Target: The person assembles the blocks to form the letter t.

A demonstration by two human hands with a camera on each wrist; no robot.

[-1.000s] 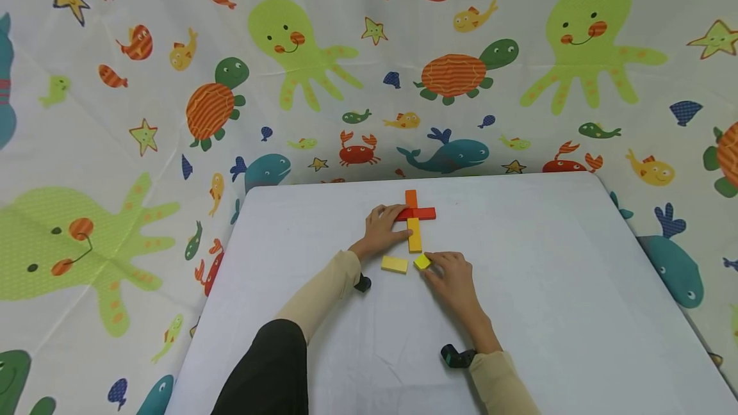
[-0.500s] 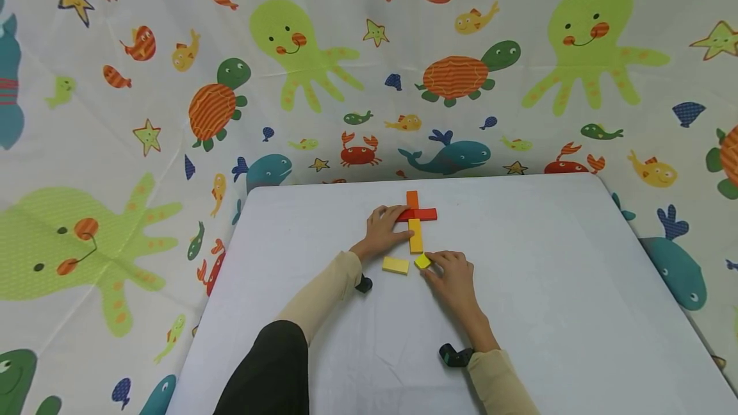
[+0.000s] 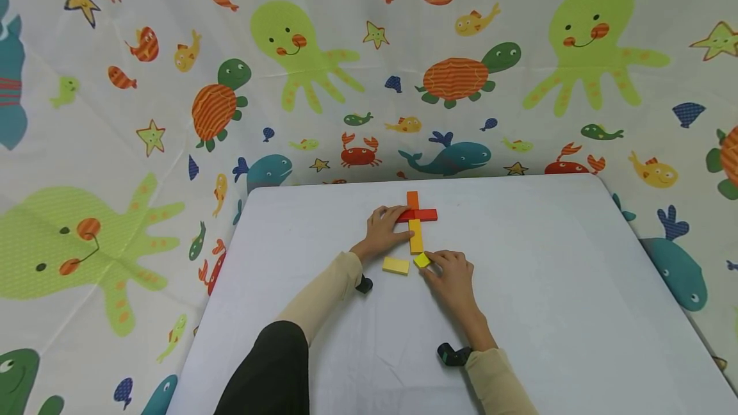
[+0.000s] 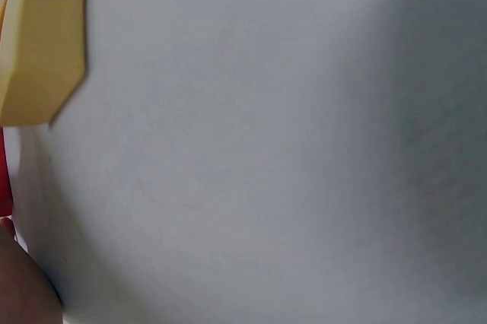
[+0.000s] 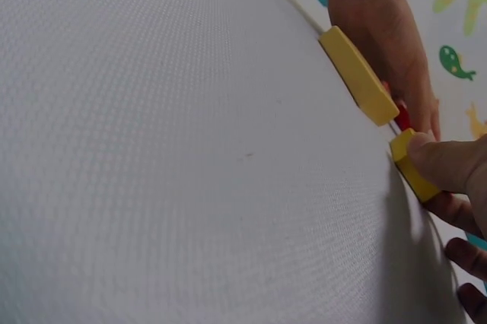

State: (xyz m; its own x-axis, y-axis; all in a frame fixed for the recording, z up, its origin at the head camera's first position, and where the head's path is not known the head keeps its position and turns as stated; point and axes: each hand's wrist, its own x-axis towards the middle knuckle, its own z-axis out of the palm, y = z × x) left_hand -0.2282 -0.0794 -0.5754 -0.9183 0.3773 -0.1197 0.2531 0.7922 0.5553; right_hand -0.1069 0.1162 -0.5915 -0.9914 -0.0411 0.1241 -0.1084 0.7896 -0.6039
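My right hand [image 3: 455, 277] pinches a small bright yellow block [image 3: 422, 260] between thumb and fingers. In the right wrist view the thumb lies on one face of this yellow block [image 5: 403, 149]. The block sits close below the lower end of an amber block [image 3: 416, 237]. My left hand [image 3: 382, 230] rests spread beside the laid-out blocks, fingertips on the left red block [image 3: 406, 216] and thumb at the amber block. Another red block [image 3: 427, 214] extends right, and an orange block [image 3: 412, 200] points away at the top, forming a cross.
A loose pale yellow block [image 3: 395, 266] lies on the white table [image 3: 548, 274], left of the pinched one. It appears large in the left wrist view as a yellow block [image 4: 46, 35]. A sea-animal printed cloth [image 3: 334, 31] hangs behind and beside the table.
The right wrist has shifted slightly left, and the pinched yellow block has moved very slightly. The left hand and the other blocks stay as they were.
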